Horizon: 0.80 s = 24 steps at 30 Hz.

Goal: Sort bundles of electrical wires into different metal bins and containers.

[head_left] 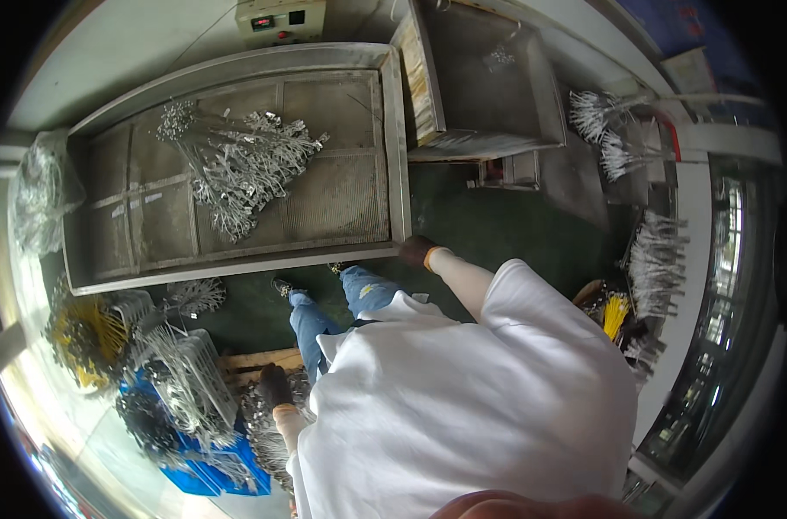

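Note:
My right hand [417, 251], in a dark glove, is at the near right corner of a large metal tray [397, 173] with a mesh bottom. Its fingers blend into one dark shape, so I cannot make out whether they grip the rim. Lower down, my left hand [276, 386], also dark-gloved, hangs beside a pile of silvery wire-like parts [268, 432]; how its fingers are held does not show. Inside the tray lies a spread bundle of thin pale strands with shiny flat ends [250, 169].
Blue crates [207, 471] and a white rack [207, 363] heaped with similar strands stand at the left, near yellow bundles [95, 333]. A metal bin [488, 95] is beyond the tray. More bundles [657, 264] line the right side. A control box [281, 22] sits at the back.

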Motion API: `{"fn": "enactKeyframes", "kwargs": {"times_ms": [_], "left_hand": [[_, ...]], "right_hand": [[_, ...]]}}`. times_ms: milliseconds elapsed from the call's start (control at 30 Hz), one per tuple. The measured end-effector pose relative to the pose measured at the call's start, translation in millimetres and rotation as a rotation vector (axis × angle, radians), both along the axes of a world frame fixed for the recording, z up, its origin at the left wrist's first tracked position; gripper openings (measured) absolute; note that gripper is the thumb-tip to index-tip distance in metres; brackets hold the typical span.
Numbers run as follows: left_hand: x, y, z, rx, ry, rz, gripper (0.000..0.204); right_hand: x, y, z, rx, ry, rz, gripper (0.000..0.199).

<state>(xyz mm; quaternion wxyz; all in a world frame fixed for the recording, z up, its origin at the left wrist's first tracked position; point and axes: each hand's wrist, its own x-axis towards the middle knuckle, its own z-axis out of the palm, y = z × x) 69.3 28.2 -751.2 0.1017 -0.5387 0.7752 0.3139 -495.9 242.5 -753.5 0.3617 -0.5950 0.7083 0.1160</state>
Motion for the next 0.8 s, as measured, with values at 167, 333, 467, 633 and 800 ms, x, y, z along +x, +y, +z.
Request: {"fn": "enactKeyframes", "kwargs": {"times_ms": [167, 333, 467, 633, 800], "left_hand": [[-91, -87, 68, 0.203, 0.103, 0.084, 0.032], [-25, -182, 0, -0.1, 0.09, -0.462, 0.025], [1, -233, 5, -0.025, 0.099, -0.517, 0.023], [38, -277, -15, 0.025, -0.236, -0.722, 0.022], [34, -298, -32, 0.048, -0.235, -0.733, 0.022]], "right_hand": [[33, 44, 24, 0.057, 0.092, -0.247, 0.02], [84, 20, 21, 0.067, 0.178, -0.189, 0.017], [123, -55, 52, 0.011, -0.227, -1.13, 0.02], [156, -111, 71, -0.333, -0.396, -1.029, 0.03], [168, -105, 64, -0.205, -0.361, -1.125, 0.03]]}}
